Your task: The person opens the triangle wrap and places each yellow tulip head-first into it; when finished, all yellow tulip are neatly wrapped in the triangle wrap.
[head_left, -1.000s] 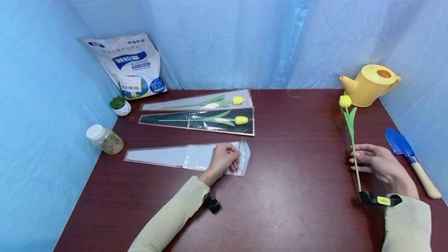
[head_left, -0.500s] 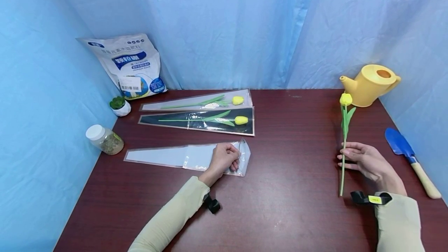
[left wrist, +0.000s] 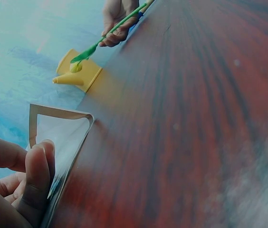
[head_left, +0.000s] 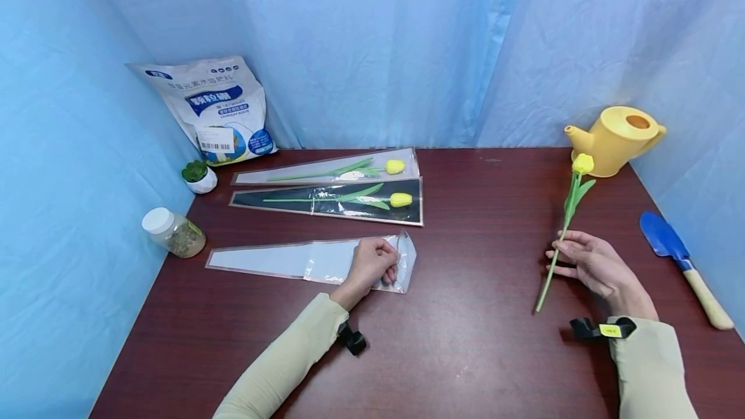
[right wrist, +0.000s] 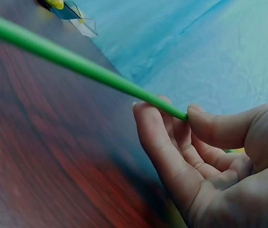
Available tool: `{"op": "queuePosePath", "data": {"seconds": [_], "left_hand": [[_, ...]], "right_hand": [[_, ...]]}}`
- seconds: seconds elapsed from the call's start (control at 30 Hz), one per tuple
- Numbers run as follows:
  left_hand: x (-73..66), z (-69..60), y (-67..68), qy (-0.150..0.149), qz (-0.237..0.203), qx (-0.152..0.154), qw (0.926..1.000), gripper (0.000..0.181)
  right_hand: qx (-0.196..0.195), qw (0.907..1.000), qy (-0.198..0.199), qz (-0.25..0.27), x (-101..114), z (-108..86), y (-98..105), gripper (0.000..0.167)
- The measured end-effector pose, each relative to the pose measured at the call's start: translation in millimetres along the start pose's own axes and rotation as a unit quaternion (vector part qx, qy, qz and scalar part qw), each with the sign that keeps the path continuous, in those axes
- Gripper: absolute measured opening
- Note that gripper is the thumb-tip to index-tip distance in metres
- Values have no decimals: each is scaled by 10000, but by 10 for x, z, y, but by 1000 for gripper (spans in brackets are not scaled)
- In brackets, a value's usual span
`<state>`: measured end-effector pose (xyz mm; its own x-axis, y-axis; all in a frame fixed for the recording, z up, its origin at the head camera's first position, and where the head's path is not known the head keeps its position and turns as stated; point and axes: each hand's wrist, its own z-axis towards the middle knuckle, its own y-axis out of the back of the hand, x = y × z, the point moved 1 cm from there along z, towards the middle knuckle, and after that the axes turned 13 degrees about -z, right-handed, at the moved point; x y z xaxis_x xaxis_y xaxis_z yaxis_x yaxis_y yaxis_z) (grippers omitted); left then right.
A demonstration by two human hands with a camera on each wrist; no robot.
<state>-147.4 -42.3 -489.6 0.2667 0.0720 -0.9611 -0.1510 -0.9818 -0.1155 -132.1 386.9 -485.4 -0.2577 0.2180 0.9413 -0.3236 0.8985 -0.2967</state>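
My right hand (head_left: pixel 596 267) pinches the green stem of a yellow tulip (head_left: pixel 573 202) between thumb and fingers, above the right half of the table. The bloom points away, and the stem's lower end tilts to the left. In the right wrist view the stem (right wrist: pixel 77 64) runs across from the pinch. On the left, my left hand (head_left: pixel 372 264) pinches the wide end of a white flower sleeve (head_left: pixel 262 259), lifting its upper layer so the mouth gapes. The left wrist view shows the raised edge of the sleeve (left wrist: pixel 60 114) beside the thumb. No flower shows inside this sleeve.
Behind it lie a black sleeve (head_left: pixel 297 199) and a pale sleeve (head_left: pixel 256 177), each holding a yellow tulip. Left stand a jar (head_left: pixel 183 238), a small potted plant (head_left: pixel 200 178) and a fertilizer bag (head_left: pixel 215 108). Right are a yellow watering can (head_left: pixel 611 141) and a blue trowel (head_left: pixel 666 238).
My right hand has moved left with the tulip, and the stem's lower end has swung left. My left hand and the white sleeve have stayed put.
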Motion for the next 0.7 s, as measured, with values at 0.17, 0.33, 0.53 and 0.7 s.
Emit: {"op": "queuePosePath", "data": {"seconds": [0.17, 0.33, 0.53, 0.7], "left_hand": [[4, -3, 0, -41, 5, 9, 10000, 11], [9, -4, -7, -43, -63, 12, 10000, 11], [15, -1, -11, -34, -72, 6, 10000, 11], [12, -6, -12, -43, -77, 6, 10000, 11]], "right_hand": [[65, 9996, 161, 241, -28, 48, -71, 28], [96, 9985, 328, 437, -53, 98, -155, 28], [-201, 9981, 357, 455, -64, 163, -276, 28], [-353, 9965, 483, 588, -83, 219, -389, 27]]}}
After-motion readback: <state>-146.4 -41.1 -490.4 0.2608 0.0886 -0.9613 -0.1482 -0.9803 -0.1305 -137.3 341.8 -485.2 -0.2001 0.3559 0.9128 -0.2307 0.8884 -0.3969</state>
